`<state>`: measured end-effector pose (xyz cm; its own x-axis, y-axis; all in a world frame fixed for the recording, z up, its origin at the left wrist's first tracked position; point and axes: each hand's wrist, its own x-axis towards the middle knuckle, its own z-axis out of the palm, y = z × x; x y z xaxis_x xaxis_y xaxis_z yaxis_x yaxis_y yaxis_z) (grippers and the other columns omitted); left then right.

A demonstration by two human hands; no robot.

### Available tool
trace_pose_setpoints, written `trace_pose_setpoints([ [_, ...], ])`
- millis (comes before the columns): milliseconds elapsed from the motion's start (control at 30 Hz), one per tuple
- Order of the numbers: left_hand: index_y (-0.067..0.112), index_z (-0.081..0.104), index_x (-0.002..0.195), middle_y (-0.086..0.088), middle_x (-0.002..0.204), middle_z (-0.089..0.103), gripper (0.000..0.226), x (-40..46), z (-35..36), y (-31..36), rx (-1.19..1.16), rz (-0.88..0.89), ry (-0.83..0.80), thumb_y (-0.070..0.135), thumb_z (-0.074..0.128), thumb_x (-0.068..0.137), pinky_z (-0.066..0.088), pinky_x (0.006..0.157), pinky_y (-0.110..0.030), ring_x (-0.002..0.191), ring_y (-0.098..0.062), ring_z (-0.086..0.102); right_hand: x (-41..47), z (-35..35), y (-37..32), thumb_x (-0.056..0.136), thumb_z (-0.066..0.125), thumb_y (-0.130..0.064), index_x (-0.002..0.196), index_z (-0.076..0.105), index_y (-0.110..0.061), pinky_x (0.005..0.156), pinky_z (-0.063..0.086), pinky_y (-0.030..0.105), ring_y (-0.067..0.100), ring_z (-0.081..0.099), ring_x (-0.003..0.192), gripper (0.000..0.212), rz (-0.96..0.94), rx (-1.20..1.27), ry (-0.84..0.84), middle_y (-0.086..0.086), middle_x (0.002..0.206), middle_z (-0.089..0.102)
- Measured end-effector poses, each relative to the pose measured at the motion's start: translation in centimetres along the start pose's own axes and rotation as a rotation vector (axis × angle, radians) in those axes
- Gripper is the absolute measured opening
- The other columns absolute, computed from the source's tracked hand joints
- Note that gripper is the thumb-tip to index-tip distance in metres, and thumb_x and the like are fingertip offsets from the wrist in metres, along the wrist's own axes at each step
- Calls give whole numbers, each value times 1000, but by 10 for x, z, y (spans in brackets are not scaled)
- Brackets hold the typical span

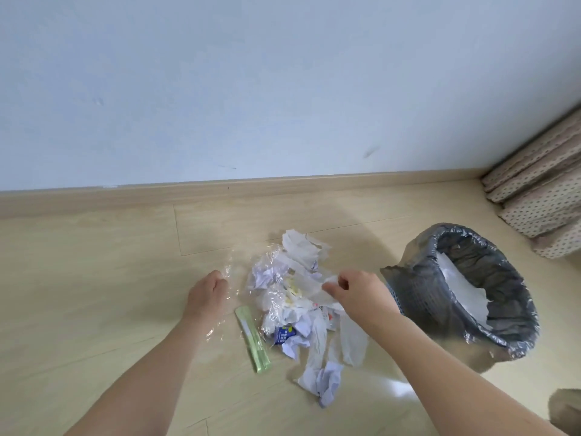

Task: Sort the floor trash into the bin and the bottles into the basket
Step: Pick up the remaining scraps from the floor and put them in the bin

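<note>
The trash pile (298, 297) lay on the floor (94, 278) just left of the lined bin (465, 291). The left hand (206, 294) was closed on clear plastic film (232, 272), and the right hand (355, 292) pinched a white tissue (327, 283). Everything looked light, soft and crushable, so bunching handfuls from the edges would probably work best.

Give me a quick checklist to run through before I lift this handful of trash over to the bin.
1. Left hand grip on the clear crinkled plastic wrap: ok, fingers closed on its edge.
2. Right hand grip on the white crumpled tissue paper: ok, pinched.
3. Grey bag-lined waste bin open: ok, mouth unobstructed, white paper inside.
4. Path from the pile to the bin: ok, bare floor.
5. Pale green flat wrapper stick gathered: not ok, lying loose beside the pile.
6. Bottles and basket located: cannot tell, none in view.
</note>
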<state>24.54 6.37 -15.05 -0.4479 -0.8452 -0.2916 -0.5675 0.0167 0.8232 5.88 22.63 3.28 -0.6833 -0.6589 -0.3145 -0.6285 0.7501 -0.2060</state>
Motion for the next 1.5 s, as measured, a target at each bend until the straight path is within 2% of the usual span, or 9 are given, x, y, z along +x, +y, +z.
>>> trace_pose_setpoints([
  [100, 1, 55, 85, -19, 87, 60, 17, 1, -11, 27, 94, -25, -104, 14, 45, 92, 42, 68, -37, 77, -31, 56, -9, -19, 10, 93, 55, -40, 62, 41, -18, 53, 33, 29, 15, 41, 54, 41, -36, 40, -27, -2, 59, 46],
  [267, 16, 34, 69, -2, 66, 40, 24, -11, -27, 99, 65, 42, -137, 17, 49, 87, 25, 54, -30, 59, -19, 33, -18, -43, 31, 91, 55, -28, 69, 49, -16, 53, 35, 27, 14, 43, 58, 25, -93, 47, -88, -2, 65, 51],
  [500, 11, 51, 71, -7, 77, 62, 21, -26, -30, 212, 42, 160, -195, 30, 59, 72, 56, 69, -42, 74, -21, 63, -19, -77, 60, 82, 55, -21, 64, 48, -17, 52, 36, 24, 15, 44, 56, 20, -48, 259, -185, 0, 66, 56],
  [733, 13, 37, 71, -3, 69, 37, 25, -53, 6, 338, -108, 277, -153, 5, 54, 88, 53, 53, -29, 62, -19, 42, -10, -156, 117, 86, 47, -13, 79, 60, -3, 72, 58, 38, 26, 68, 68, 18, 96, 789, 41, 13, 77, 69],
  [967, 19, 30, 67, -6, 76, 38, 34, -77, 94, 439, -103, 489, -239, 10, 54, 88, 54, 60, -31, 74, -19, 44, -6, -192, 198, 86, 43, -14, 89, 62, 1, 58, 47, 29, 26, 57, 60, 25, 361, 925, 145, 15, 76, 67],
  [1133, 19, 33, 66, -3, 88, 60, 27, -94, 172, 454, 193, 707, -288, 28, 54, 80, 56, 73, -48, 76, -16, 53, -15, -184, 250, 91, 40, -11, 76, 46, -4, 55, 38, 26, 22, 47, 60, 18, 585, 819, 109, 10, 71, 52],
  [1267, 22, 33, 67, -11, 80, 60, 26, -103, 235, 442, 409, 851, -347, 18, 50, 87, 41, 58, -39, 63, -17, 46, -11, -178, 281, 92, 39, -6, 67, 41, -7, 53, 35, 26, 22, 46, 62, 24, 664, 863, 179, 7, 67, 46],
  [1367, 18, 42, 74, 1, 78, 47, 14, -101, 273, 421, 857, 898, -518, 13, 44, 87, 34, 56, -30, 65, -17, 42, -10, -179, 297, 93, 38, -1, 63, 39, -7, 59, 37, 25, 25, 48, 73, 30, 660, 929, 282, 5, 67, 41],
  [1500, 8, 58, 107, -12, 108, 62, 20, -92, 312, 393, 1391, 770, -757, 11, 50, 89, 51, 87, -40, 95, -29, 58, -6, -169, 312, 92, 40, -2, 63, 37, -10, 47, 28, 25, 18, 38, 57, 30, 651, 917, 294, 5, 66, 39],
])
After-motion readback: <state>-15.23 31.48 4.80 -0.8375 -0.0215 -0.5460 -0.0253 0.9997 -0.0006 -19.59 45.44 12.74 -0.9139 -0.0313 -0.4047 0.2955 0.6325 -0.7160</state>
